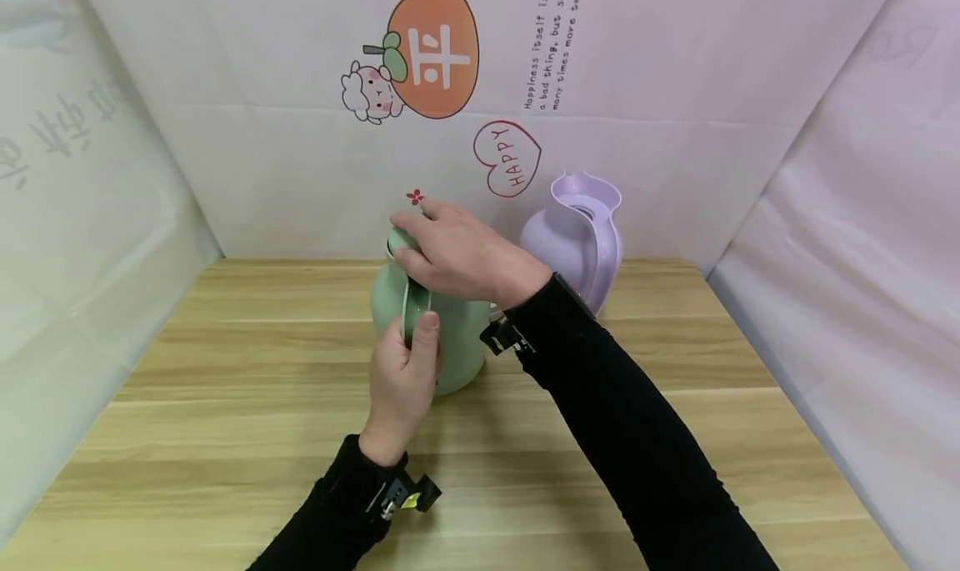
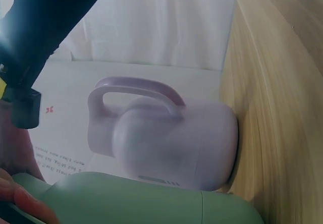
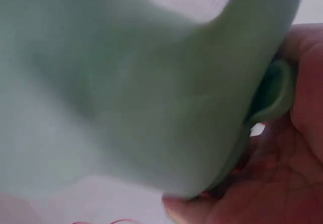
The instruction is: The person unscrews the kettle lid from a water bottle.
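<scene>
A green jug (image 1: 461,346) stood upright on the surface (image 1: 262,388), left hand (image 1: 402,379) clamped on its handle (image 1: 417,304), right hand (image 1: 468,254) curled over its lid (image 1: 403,239). Work seemed unfinished; I couldn't tell whether the lid was fastened. Both this smooth, round-bellied jug and the untouched lilac jug (image 1: 562,250) behind looked plastic.

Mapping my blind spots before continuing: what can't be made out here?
Head: mouth of the green jug, mostly covered by the right hand.
Head: base of the purple jug, mostly behind the right sleeve.
Head: most fingers of the left hand, hidden by the hand itself.
Left wrist: part of the green jug, cut off by the bottom edge.
Right wrist: the green jug's surface detail, blurred.
</scene>
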### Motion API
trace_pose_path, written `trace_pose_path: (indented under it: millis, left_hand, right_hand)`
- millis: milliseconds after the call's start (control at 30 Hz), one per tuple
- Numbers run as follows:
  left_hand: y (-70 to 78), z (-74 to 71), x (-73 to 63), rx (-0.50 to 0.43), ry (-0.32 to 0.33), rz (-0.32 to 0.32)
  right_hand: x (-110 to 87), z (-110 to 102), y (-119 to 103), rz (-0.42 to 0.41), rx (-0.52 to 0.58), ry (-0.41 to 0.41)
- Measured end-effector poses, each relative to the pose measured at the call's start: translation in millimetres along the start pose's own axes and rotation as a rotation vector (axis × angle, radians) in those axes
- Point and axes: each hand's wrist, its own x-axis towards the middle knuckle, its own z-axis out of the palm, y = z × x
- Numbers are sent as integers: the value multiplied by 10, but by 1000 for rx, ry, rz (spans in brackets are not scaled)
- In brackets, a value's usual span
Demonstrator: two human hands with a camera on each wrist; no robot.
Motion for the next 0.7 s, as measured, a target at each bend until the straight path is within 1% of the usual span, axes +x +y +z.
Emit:
trace_pose_path:
  millis: [67, 200, 267, 300, 367, 500, 600, 700]
  left_hand:
    - [-3, 2, -4, 0, 3, 8]
    - [-14, 0, -4, -1, 4, 27]
    - [-21, 7, -8, 1, 4, 34]
    - [-23, 10, -9, 1, 4, 38]
    - [-28, 15, -9, 3, 6, 48]
    - [-33, 15, -2, -1, 3, 57]
    - [-34, 8, 4, 1, 1, 52]
    - [-34, 6, 8, 6, 5, 42]
  right_hand:
    - [25, -2, -87, 18, -42, 23]
    - [83, 62, -264, 133, -164, 125]
    - [98, 114, -316, 204, -214, 165]
    - [102, 139, -332, 227, -236, 180]
    - [108, 179, -339, 247, -271, 195]
    - [111, 222, -306, 241, -263, 210]
    - [109, 233, -280, 210, -246, 220]
    - [112, 238, -264, 196, -204, 223]
